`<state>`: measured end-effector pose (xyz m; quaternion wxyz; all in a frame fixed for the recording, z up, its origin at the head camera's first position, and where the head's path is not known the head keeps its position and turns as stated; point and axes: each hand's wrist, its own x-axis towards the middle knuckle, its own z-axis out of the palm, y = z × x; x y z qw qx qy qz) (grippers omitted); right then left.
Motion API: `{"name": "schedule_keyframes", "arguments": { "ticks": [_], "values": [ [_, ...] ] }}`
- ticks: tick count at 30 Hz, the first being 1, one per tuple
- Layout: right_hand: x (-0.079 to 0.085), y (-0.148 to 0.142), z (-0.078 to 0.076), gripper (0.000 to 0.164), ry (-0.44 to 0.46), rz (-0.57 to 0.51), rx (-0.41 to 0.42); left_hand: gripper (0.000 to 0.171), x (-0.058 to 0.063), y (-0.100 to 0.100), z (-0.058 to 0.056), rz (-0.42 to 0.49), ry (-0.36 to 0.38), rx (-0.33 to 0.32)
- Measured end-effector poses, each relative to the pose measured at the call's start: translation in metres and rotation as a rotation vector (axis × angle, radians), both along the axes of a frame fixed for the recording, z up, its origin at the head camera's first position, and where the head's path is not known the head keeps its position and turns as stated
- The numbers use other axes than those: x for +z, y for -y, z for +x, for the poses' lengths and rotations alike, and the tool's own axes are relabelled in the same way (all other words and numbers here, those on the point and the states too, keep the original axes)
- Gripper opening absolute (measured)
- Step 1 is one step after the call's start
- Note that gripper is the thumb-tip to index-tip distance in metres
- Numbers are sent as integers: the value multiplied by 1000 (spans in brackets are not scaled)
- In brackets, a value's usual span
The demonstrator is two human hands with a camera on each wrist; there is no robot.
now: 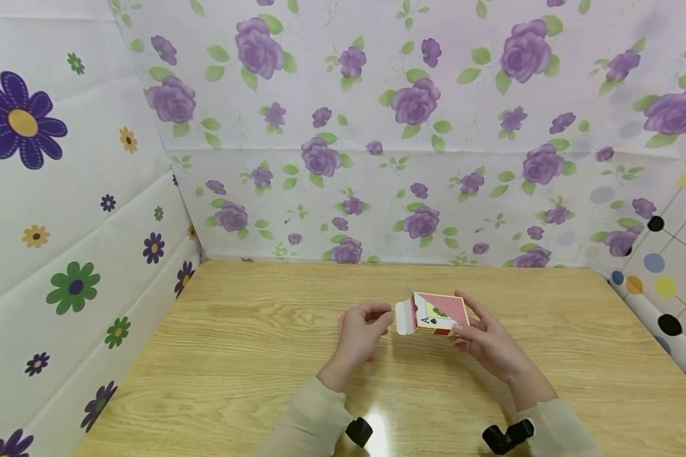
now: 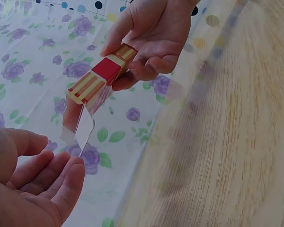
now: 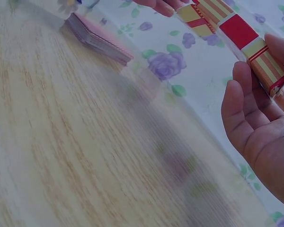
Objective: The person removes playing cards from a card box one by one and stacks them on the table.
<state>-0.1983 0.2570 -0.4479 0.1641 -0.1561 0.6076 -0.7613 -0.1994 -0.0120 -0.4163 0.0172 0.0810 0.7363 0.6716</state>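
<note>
Seemingly partway, with deck [image 3: 99, 41] out at nine o'clock from box [image 1: 441, 313].
Gripping it in right hand [image 1: 488, 344], with left hand [image 1: 361, 331] loosely apart near open flap [image 1: 404, 317]; perhaps yet to close.

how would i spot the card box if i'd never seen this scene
Start at the wooden table and find the person's right hand above it. That hand holds the card box, whose open end faces the left hand. Unlike the stack of cards resting on the table, the box is held in the air, with a white flap sticking out and a printed A.
</note>
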Motion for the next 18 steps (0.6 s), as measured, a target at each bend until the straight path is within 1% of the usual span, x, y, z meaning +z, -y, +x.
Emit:
{"name": "schedule_keyframes", "arguments": {
  "ticks": [3, 8, 15, 18],
  "values": [
    [1, 1, 1, 71, -2, 0, 1, 24, -1, -3, 0, 10, 0, -10],
    [2, 1, 1, 70, 1, 6, -19, 21, -1, -8, -1, -10, 14, -6],
    [3, 1, 2, 71, 1, 6, -16, 22, -4, -12, -1, -23, 19, -21],
    [3, 2, 2, 72, 6, 17, -21, 22, -5, -13, 0, -27, 33, -29]
  ]
}}
